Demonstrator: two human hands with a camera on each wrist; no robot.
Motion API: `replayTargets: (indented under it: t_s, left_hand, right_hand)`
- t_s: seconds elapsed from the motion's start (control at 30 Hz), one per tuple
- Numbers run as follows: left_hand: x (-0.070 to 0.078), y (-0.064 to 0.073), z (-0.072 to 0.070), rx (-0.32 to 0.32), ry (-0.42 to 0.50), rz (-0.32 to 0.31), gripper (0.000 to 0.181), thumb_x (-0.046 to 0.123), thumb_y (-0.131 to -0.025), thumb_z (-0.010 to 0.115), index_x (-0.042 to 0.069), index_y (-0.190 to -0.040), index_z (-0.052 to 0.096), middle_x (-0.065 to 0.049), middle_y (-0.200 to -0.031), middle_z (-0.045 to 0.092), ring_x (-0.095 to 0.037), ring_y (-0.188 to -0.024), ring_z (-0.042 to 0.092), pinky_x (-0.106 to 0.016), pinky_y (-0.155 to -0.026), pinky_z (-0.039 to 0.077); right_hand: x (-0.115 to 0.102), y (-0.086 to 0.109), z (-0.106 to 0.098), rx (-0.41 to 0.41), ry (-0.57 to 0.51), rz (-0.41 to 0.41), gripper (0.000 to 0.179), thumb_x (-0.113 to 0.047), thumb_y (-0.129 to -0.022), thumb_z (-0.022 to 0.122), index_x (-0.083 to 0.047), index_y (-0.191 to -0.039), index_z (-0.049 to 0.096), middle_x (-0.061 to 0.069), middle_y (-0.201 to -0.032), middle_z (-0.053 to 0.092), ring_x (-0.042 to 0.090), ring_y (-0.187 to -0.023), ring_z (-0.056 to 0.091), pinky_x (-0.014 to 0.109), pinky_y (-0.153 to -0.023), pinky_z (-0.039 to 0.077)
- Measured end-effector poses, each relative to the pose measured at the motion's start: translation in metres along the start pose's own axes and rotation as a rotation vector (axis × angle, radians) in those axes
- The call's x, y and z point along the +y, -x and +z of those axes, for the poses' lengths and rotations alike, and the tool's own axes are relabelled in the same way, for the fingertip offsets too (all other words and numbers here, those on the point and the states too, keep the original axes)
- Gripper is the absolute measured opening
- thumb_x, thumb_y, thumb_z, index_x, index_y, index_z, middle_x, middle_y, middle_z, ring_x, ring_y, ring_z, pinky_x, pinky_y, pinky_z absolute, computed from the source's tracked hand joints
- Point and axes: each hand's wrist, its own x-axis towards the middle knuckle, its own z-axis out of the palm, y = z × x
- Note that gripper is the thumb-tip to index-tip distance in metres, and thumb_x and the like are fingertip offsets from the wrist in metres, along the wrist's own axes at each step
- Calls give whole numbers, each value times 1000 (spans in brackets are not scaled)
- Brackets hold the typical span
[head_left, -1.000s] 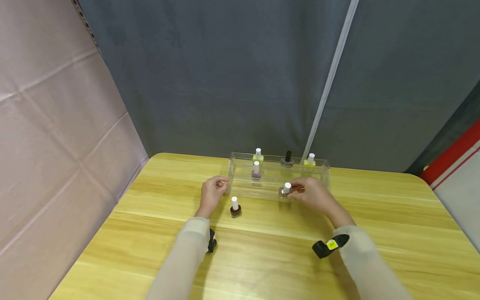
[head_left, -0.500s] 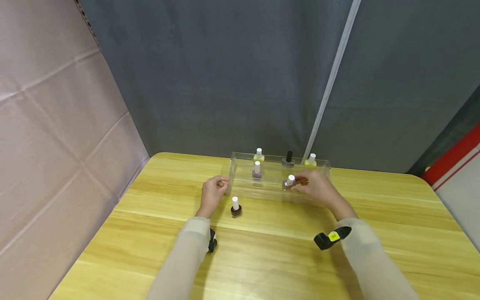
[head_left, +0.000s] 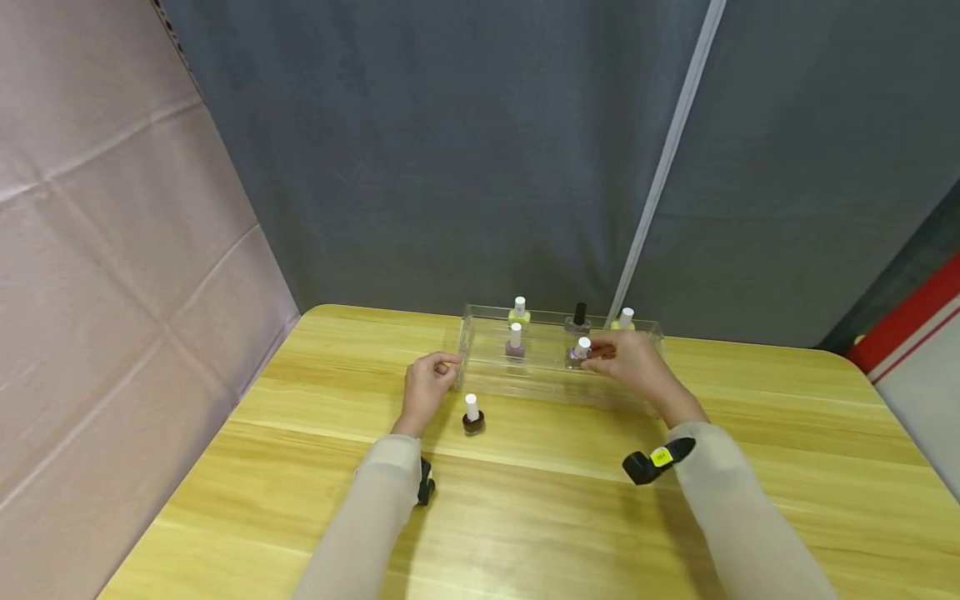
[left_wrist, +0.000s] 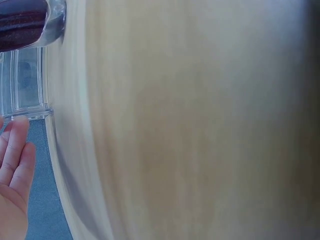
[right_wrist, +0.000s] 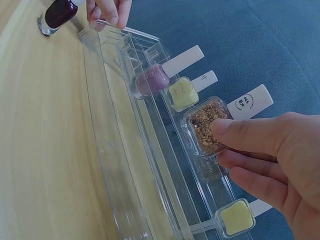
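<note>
My right hand (head_left: 633, 362) pinches a square glass bottle of copper-glitter nail polish (right_wrist: 207, 125) with a white cap. In the head view it is above the middle step of a clear stepped display rack (head_left: 540, 385). At the rack's left end, my left hand (head_left: 426, 390) holds the side wall between thumb and fingers. A mauve nail polish (right_wrist: 152, 80) stands on the middle step. Along the back step are a yellow-green polish (head_left: 519, 315), a black-capped polish (head_left: 577, 321) and another yellow-green polish (right_wrist: 236, 218), partly covered by my right hand in the head view.
A dark red-brown nail polish (head_left: 473, 422) with a white cap stands on the wooden table (head_left: 510, 517), in front of the rack's left end. Behind the table hangs a grey curtain (head_left: 450, 167). A pink cloth-covered wall (head_left: 127, 250) is on the left.
My right hand has carried the glitter polish up and back, from the rack's front edge to over the middle step. My left hand has stayed at the rack's left end.
</note>
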Motion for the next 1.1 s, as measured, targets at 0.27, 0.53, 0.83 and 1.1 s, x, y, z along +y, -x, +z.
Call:
replayTargets:
  t_s: [0.27,0.53,0.83,1.1]
  left_hand:
    - [0,2,1,-1,9,3,10,2,-83,66,5,-90,72,-4,-69,64,-11,-52,54,-19,-42,40]
    - [1,5,0,6,6,-7,10,2,-83,66,5,-90,73,-4,-69,64,-11,-53,55,-20,-43,40]
    - [4,5,-1,-15,13,-18,11,3,-84,65,6,-91,72,-3,-69,63,-11,-53,54,-20,-42,39]
    - [4,5,0,-31,37,-36,12,1,-83,65,5,-91,72,-3,-68,62,-11,-53,54,-19,-42,38]
  right_hand:
    - [4,-4,1,49,28,3,27,-9,-81,71,4,-104,67,16,-92,68,31,-85,65,43,-73,53]
    - [8,-8,6,55,41,17,28,-9,-81,72,4,-105,67,16,-93,68,31,-85,65,42,-71,53]
    - [12,-12,11,68,31,34,27,-8,-80,73,5,-102,67,17,-91,68,31,-83,65,43,-70,53]
    - [16,-14,14,77,12,34,26,-7,-79,73,7,-101,67,18,-90,68,31,-81,65,42,-70,53]
